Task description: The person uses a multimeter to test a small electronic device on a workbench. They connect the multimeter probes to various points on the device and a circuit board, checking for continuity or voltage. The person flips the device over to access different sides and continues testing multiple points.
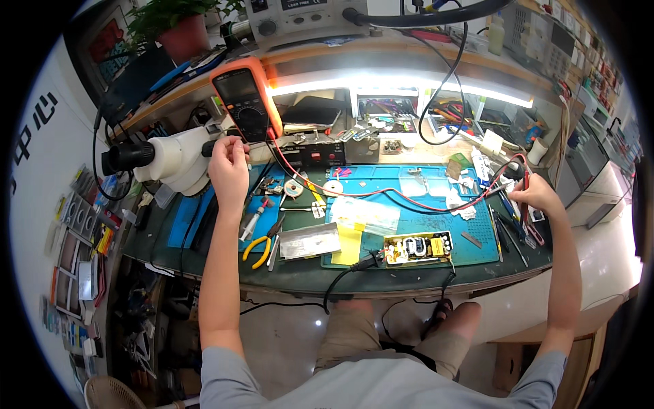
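My left hand is raised with its fingers curled together, just below the orange multimeter and beside the eyepiece end of a white microscope. What its fingertips pinch, if anything, is too small to make out. At the right end of the bench, my right hand is closed around the test probes. Their red lead sags across the bench back to the multimeter. An open power supply board in a yellow-lined case lies at the front of the blue mat, with a black power plug at its left end.
Yellow-handled pliers, a syringe and a metal cover lie left of the board. Tweezers and screwdrivers lie below my right hand. A lit shelf crosses the back, and a black cable hangs over the front edge.
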Motion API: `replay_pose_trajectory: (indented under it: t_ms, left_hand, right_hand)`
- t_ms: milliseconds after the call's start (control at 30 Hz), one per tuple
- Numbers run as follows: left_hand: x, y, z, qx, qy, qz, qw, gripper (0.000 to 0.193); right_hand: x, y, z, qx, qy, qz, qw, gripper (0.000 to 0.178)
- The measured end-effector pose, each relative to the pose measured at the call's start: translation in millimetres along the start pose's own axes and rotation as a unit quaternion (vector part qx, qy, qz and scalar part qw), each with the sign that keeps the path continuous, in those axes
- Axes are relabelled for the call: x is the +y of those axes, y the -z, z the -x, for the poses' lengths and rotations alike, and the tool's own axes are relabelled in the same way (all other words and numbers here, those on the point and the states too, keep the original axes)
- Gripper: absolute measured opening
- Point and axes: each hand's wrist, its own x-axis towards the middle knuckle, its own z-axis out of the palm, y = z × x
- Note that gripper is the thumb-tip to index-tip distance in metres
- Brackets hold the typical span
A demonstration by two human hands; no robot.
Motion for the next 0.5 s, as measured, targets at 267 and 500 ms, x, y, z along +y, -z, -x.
replay_pose_trajectory:
  t_ms: [267,500]
  left_hand:
    - [15.7,-17.9,1.8,-0.057,0.015,-0.044,0.997,0.022]
    - [28.3,43.0,70.1,-0.148,0.053,-0.069,0.985,0.016]
  right_hand:
    - [8.4,-28.9,-6.6,0.271,-0.023,0.203,0.941,0.046]
    - [-1.7,-39.9,46.9,0.353,0.063,0.082,0.930,0.035]
